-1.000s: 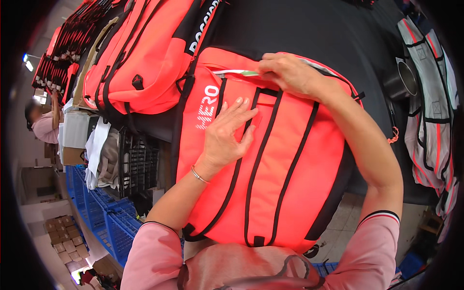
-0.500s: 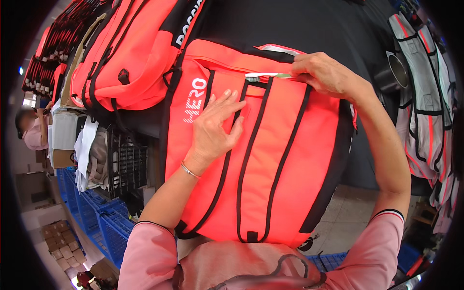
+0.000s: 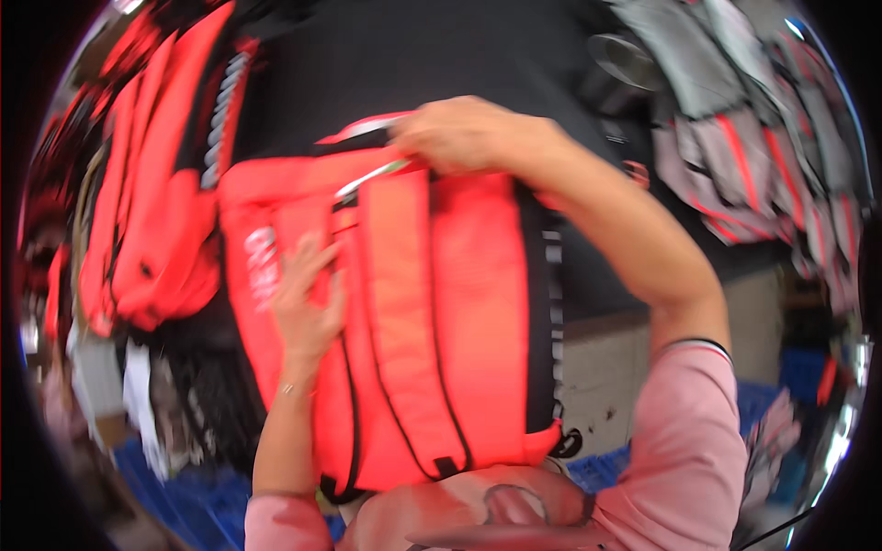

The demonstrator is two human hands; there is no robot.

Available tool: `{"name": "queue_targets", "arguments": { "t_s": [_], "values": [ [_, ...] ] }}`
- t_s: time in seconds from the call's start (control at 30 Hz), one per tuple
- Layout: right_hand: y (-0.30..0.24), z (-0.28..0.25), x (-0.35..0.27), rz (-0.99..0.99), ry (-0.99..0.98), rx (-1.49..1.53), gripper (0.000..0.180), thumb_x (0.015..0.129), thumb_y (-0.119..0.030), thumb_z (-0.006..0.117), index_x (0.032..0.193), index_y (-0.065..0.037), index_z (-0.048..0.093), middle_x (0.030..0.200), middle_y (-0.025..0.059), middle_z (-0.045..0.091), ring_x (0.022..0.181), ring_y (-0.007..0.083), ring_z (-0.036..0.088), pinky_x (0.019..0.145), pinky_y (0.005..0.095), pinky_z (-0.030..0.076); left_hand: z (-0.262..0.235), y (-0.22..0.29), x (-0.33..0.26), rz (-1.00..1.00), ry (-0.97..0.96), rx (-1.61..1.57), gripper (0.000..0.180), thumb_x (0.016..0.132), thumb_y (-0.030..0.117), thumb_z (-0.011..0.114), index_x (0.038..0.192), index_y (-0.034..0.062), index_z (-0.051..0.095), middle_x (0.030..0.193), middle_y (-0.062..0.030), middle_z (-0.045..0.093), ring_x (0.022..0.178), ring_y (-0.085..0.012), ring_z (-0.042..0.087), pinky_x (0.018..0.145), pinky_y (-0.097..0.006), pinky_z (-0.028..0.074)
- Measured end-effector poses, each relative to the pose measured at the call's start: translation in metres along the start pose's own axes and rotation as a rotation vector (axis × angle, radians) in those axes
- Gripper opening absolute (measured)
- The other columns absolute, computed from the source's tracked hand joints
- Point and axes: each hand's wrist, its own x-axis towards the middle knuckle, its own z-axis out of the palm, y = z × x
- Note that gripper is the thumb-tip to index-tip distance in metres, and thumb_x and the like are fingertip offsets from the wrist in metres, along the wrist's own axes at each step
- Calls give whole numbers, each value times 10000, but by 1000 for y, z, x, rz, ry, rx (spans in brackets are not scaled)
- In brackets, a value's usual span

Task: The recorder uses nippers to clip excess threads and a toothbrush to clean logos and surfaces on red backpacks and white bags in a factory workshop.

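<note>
A neon red-orange backpack point(image 3: 482, 285) with black side panels lies in front of me, its padded shoulder straps point(image 3: 400, 275) facing up. My left hand point(image 3: 308, 298) lies on its left part beside a strap, fingers spread, holding nothing. At the backpack's far edge, my right hand point(image 3: 455, 138) is closed around a slim white-and-green brush point(image 3: 369, 178), which looks like a toothbrush. Its white head points left, just above the tops of the straps. Motion smears the right fingers, and they hide the other end of the brush.
Another red-orange backpack point(image 3: 170, 230) is to the left on the black table cover point(image 3: 441, 55). A metal cup point(image 3: 625, 62) stands at the far right, beside grey bag pieces with orange trim point(image 3: 735, 156). Blue crates point(image 3: 184, 496) are at lower left.
The view has turned to the right, so the scene sits further left and is blurred. My right hand still grips the brush. My left hand still rests on the backpack.
</note>
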Motion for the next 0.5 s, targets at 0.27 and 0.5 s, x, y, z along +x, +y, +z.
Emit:
{"name": "queue_targets", "arguments": {
  "t_s": [0.27,0.5],
  "values": [
    [-53,-41,-89,421,439,-93,120,900,-111,564,889,-25,647,910,125,631,856,332,655,719,413,520,-5,5,2,17,-13,9,308,839,32,669,1146,39,684,1310,-176,610,1306,-305,517,1120,-425,368],
    [-106,23,-241,1054,928,66,182,887,-28,604,1066,-22,635,924,171,629,881,375,632,737,447,506,-1,3,3,51,7,-21,284,863,52,673,1147,33,677,1316,-170,608,1315,-304,507,1120,-423,366]
  ]
}}
